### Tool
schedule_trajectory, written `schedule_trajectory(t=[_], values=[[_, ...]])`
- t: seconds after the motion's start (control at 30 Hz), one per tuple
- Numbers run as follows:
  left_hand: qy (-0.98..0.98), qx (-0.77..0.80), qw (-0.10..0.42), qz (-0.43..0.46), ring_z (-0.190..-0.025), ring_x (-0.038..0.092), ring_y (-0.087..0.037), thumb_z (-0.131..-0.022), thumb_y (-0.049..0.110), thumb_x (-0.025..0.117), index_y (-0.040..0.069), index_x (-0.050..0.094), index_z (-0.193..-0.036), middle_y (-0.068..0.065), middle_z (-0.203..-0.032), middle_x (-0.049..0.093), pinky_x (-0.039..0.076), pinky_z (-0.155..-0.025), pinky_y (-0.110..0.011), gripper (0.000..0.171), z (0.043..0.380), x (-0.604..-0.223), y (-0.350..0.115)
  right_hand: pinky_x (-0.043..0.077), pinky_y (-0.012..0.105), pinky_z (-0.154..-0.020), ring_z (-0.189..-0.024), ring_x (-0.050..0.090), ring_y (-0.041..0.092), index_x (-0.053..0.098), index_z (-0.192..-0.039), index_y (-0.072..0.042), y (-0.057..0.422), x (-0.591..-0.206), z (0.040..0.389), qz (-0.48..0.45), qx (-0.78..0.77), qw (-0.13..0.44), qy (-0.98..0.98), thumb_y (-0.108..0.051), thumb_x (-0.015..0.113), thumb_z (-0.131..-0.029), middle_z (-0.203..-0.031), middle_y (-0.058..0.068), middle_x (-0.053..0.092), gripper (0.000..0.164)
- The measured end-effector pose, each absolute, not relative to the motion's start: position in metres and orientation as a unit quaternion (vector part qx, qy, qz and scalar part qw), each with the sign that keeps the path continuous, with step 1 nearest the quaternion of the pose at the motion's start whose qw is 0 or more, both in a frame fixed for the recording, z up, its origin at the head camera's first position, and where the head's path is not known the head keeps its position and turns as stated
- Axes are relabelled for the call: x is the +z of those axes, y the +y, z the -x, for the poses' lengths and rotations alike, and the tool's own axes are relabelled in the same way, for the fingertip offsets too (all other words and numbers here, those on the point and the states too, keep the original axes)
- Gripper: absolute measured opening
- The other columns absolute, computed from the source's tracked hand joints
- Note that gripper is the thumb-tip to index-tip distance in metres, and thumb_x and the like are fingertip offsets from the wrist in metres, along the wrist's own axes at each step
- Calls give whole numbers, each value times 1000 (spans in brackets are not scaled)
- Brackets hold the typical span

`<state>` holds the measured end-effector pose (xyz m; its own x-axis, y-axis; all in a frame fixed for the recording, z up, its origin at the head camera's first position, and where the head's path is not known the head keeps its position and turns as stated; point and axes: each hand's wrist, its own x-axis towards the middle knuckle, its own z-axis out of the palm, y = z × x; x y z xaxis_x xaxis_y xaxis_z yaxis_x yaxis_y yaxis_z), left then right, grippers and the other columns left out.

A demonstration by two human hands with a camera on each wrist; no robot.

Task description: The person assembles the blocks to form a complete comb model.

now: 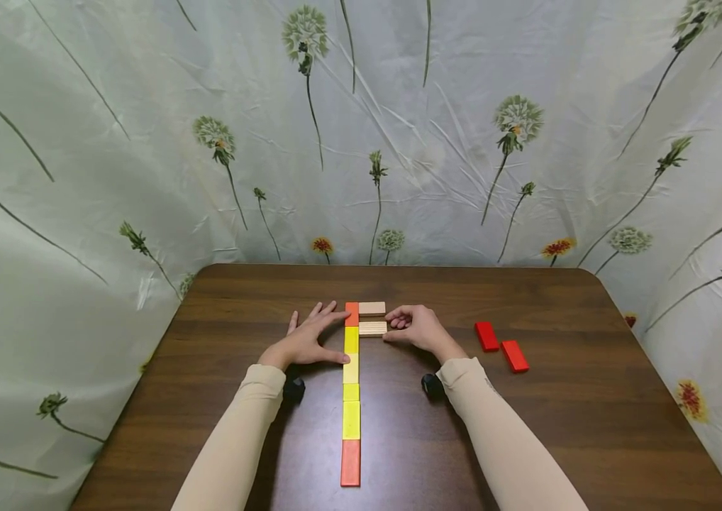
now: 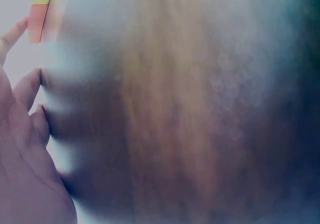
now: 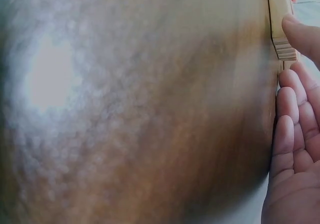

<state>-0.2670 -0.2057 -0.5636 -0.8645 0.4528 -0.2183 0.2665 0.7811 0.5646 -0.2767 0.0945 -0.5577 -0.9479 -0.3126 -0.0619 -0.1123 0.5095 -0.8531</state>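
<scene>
A straight column of flat blocks runs up the table, with yellow blocks [image 1: 351, 420] in the middle, a lower orange block [image 1: 350, 463] and an upper orange block [image 1: 352, 309]. My left hand [image 1: 305, 344] lies spread on its left side; the index fingertip touches the upper orange block and the thumb touches a pale yellow block [image 1: 350, 369]. Two plain wooden blocks extend right from the column's top, a far one [image 1: 371, 309] and a near one [image 1: 372, 328]. With thumb and index finger, my right hand [image 1: 421, 330] pinches the near wooden block's right end; its other fingers are curled.
Two red blocks [image 1: 486, 336] lie apart on the brown wooden table [image 1: 565, 426], right of my right forearm. Behind the table's far edge hangs a pale curtain [image 1: 361, 142] with a dandelion print. A dark wrist camera [image 1: 432, 387] sits under my right wrist.
</scene>
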Motion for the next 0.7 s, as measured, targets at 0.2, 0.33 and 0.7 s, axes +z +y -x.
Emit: schedule_trajectory(t=[0.2, 0.33, 0.7], values=[[929, 266, 178, -186, -171, -3, -35, -78, 78, 80, 42, 35, -167, -2, -184, 10, -16, -126, -74, 106, 270, -570, -208, 55, 23, -81, -85, 67, 12, 79, -114, -3, 97, -558, 279, 124, -482, 116, 860, -18, 94, -84, -99, 10, 78, 36], [929, 269, 177, -185, -171, -2, -36, -76, 81, 80, 41, 36, -167, -2, -183, 11, -15, -126, -75, 108, 271, -569, -208, 56, 21, -81, -85, 69, 11, 80, -114, -2, 100, -555, 280, 130, -487, 120, 856, -18, 93, -85, -100, 10, 80, 36], [928, 277, 173, -182, -171, -2, -32, -77, 79, 81, 43, 37, -166, 2, -183, 11, -16, -127, -73, 106, 272, -572, -208, 60, 28, -86, -91, 72, 13, 79, -115, -1, 119, -547, 280, 172, -447, 125, 869, -18, 90, -88, -103, 11, 81, 33]])
